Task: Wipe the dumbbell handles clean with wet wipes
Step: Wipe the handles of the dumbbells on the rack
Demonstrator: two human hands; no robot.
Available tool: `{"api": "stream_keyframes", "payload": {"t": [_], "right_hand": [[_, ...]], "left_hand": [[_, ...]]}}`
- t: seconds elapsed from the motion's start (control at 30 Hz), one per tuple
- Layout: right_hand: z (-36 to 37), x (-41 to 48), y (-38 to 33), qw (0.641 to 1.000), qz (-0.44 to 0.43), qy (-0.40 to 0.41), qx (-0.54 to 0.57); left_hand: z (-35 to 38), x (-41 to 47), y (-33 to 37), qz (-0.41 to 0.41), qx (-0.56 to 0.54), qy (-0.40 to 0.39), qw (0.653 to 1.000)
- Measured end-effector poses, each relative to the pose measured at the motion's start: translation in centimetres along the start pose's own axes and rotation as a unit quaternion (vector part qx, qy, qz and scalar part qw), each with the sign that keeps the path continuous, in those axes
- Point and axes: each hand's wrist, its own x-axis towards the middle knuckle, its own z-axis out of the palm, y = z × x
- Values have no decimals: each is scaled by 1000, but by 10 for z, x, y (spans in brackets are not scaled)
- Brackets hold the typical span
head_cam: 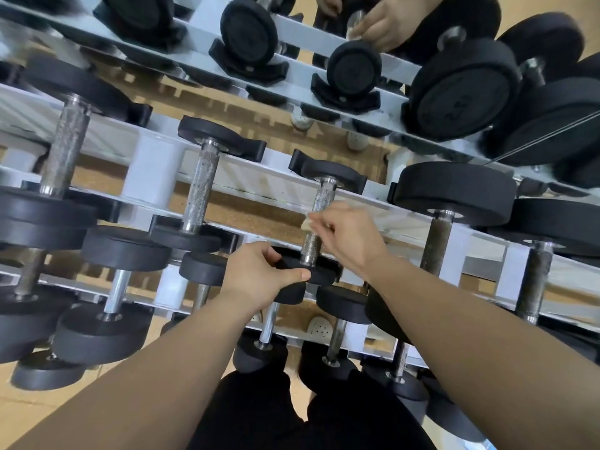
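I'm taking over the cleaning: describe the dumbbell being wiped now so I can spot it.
Find the white dumbbell rack and look along its top tier. There, the small dumbbell sits left of a much larger dumbbell with a dark handle. It alone has the left hand gripping its near head and the right hand pinching a wet wipe on its handle.

even soft indoor light, faint shadows; wide-angle warp at edges, slight blur top corners.

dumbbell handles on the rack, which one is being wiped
The knurled steel handle of the black dumbbell at centre: the right hand holds a white wipe against it, the left hand grips its near end.
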Motion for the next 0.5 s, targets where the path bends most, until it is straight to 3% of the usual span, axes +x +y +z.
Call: {"api": "stream_keyframes", "payload": {"t": [0.13, 0.33, 0.5], "right_hand": [[-12, 23, 3, 996, 77, 44, 17], [4, -26, -3, 999, 20, -23, 28], [4, -6, -1, 998, 56, 8, 38]], "left_hand": [[-1, 3, 1, -9, 7, -6, 1000], [2, 3, -1, -5, -6, -2, 1000], [2, 3, -3, -7, -11, -1, 1000]]}}
